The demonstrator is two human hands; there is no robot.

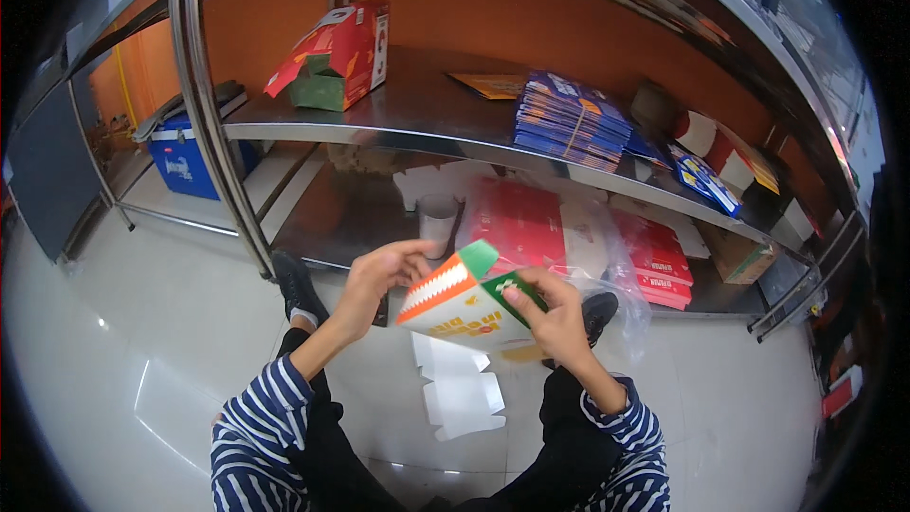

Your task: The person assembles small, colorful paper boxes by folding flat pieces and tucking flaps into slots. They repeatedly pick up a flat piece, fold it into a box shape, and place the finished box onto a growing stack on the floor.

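A partly folded cardboard carton [464,308], white with an orange band, yellow lettering and green flaps, is held tilted above the floor between my knees. My right hand [553,315] grips it at the dark green side flap, thumb on top. My left hand [377,283] is beside the orange edge, its fingers apart and slightly bent. Whether those fingertips touch the carton is hard to tell. Below the carton, flat white die-cut blanks [463,393] lie on the floor.
Ahead stands a metal shelf [427,123]. Its middle level bears a red box [346,57] and a strapped stack of blue cartons [573,118]. Lower down are a grey cup [438,221], plastic-wrapped red packaging [517,223] and a brown box [739,254]. A blue cooler [194,159] is at left.
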